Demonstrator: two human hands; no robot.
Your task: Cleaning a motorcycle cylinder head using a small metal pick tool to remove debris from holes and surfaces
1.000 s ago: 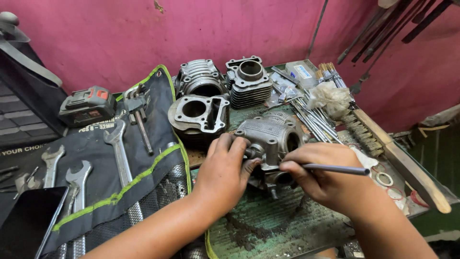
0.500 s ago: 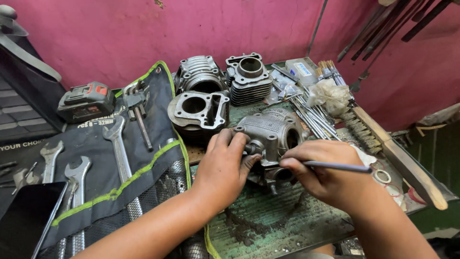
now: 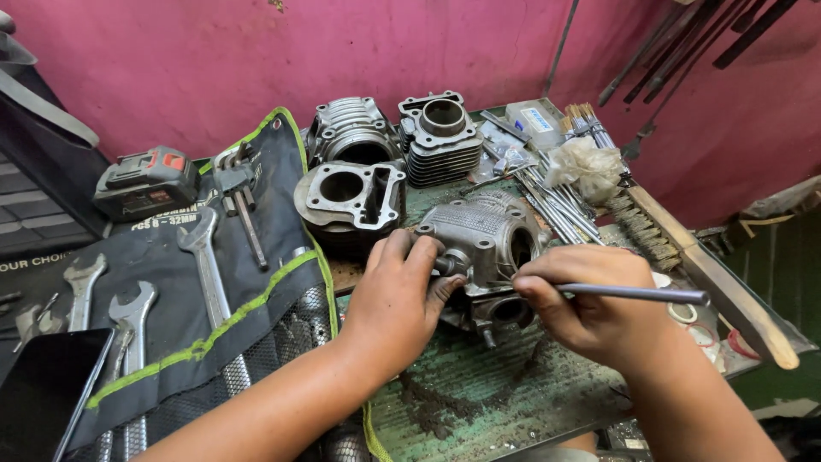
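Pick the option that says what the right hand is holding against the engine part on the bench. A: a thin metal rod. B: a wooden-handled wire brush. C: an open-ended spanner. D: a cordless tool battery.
A: the right hand pinches a thin metal rod whose tip meets the cylinder head, which the left hand steadies; the wire brush lies untouched on the bench beyond it.
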